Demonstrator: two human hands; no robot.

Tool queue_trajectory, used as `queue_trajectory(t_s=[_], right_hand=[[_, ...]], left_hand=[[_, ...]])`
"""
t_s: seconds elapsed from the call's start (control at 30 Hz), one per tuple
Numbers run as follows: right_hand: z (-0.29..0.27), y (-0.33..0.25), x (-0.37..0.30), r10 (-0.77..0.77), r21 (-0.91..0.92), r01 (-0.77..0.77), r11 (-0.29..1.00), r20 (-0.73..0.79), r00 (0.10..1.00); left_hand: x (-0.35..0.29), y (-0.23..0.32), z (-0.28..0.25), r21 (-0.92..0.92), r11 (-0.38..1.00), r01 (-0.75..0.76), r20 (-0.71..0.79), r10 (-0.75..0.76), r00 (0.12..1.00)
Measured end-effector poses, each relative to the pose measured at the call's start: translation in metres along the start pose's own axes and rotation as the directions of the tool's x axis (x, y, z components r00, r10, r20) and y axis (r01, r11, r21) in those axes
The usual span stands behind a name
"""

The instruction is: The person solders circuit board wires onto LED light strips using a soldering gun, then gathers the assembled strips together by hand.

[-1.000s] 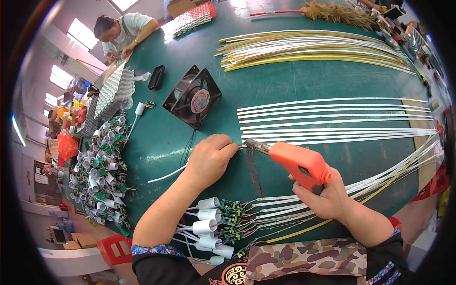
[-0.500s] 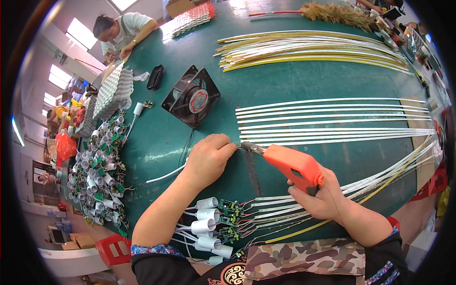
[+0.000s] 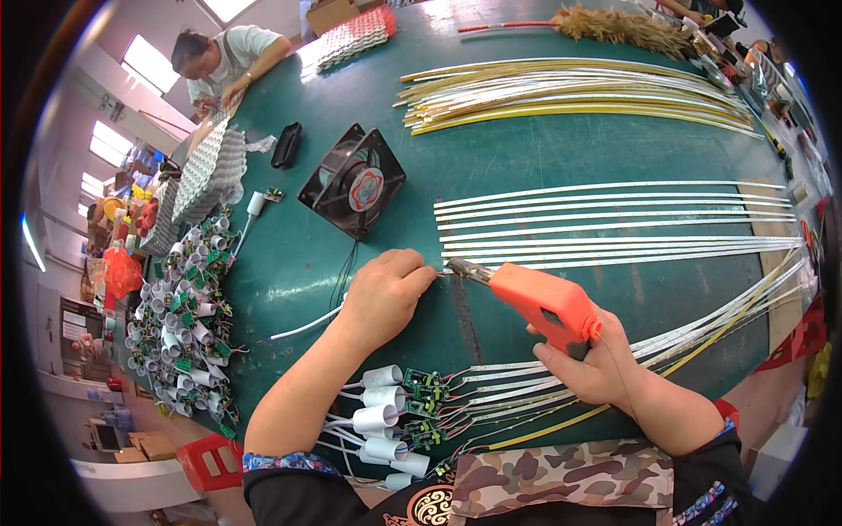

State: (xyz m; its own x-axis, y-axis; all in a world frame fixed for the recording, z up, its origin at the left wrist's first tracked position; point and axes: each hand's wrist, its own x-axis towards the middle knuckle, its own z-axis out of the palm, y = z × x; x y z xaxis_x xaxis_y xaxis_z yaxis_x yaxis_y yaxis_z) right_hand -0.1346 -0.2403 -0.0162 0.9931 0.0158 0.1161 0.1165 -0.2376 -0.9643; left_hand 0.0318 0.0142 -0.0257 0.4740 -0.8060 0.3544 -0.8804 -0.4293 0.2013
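My right hand is wrapped round an orange soldering gun. The gun's metal tip rests at the left end of the lowest white LED strip in a row. Beside that tip, my left hand is closed in a pinch on a thin wire, of which only a short bit shows; the palm hides the rest. A white cable comes out from under my left wrist. Nearer me lie strips joined by thin wires to green circuit boards with white cylindrical housings.
A black fan stands beyond my left hand. Housings with boards are heaped at the left, near stacked white trays. More strips, yellowish and white, lie farther back. Another person works at the far left.
The soldering gun and my right hand have shifted very slightly to the right. My left hand stays almost in place.
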Motion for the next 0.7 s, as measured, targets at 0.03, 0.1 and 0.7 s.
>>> queue_trajectory(t_s=[0.03,0.1,0.7], right_hand=[[0.0001,0.0009,0.0001,-0.012,-0.015,0.012,1.0,0.003,1.0],[-0.0006,0.0024,0.0004,-0.034,-0.061,0.035,0.998,0.009,0.999],[-0.0079,0.0035,-0.0022,-0.036,0.026,0.036,0.999,-0.036,0.999]], left_hand=[[0.0001,0.0,0.0,0.001,1.0,0.001,0.005,-0.001,1.0],[0.0002,-0.0001,0.0,0.008,1.0,0.005,0.014,-0.005,1.0],[0.0011,0.0058,-0.0074,-0.223,0.935,0.276,0.105,-0.259,0.96]])
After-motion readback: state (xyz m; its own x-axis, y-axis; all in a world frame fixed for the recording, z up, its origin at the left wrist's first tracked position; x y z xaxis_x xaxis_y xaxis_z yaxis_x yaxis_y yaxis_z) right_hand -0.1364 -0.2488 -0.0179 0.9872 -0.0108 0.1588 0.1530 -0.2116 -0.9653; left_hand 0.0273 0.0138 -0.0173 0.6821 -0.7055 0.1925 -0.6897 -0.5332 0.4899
